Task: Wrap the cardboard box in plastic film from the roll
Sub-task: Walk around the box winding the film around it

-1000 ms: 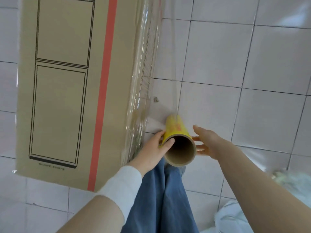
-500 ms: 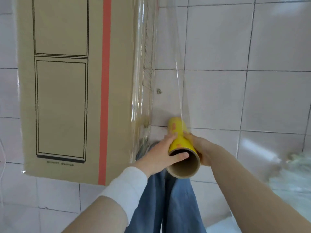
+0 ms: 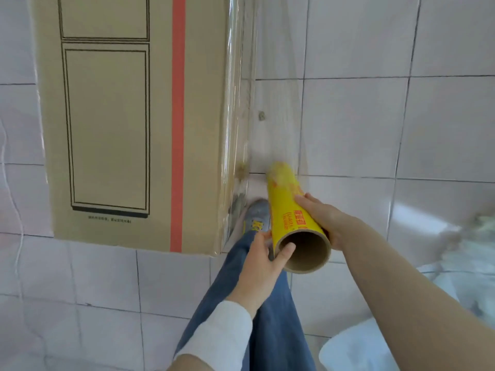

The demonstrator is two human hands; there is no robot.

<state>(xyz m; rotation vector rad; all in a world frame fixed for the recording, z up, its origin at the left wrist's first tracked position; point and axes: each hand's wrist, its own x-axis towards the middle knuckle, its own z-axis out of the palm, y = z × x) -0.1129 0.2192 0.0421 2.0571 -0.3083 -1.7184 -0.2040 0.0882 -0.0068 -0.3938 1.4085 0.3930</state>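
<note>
A tall brown cardboard box point(image 3: 120, 124) with a red stripe and black printed frames stands on the tiled floor at the left. Clear plastic film point(image 3: 276, 103) covers its right side and stretches from there down to a yellow roll point(image 3: 288, 210) with a cardboard core. The roll points away from me, its open end toward the camera. My left hand point(image 3: 261, 266) grips the near end of the roll from the left, thumb on the rim. From the right, my right hand point(image 3: 325, 218) holds the roll with its fingers laid over the top.
White floor tiles point(image 3: 401, 124) spread all around. My blue-jeaned leg and a grey shoe point(image 3: 255, 215) stand beside the box's near right corner. Crumpled plastic or white bags point(image 3: 455, 263) lie at the lower right. A thin white cord point(image 3: 10, 183) runs along the left edge.
The roll has risen and moved right, away from the box, pulling out more film. My right hand, open beside the roll a second ago, now holds it.
</note>
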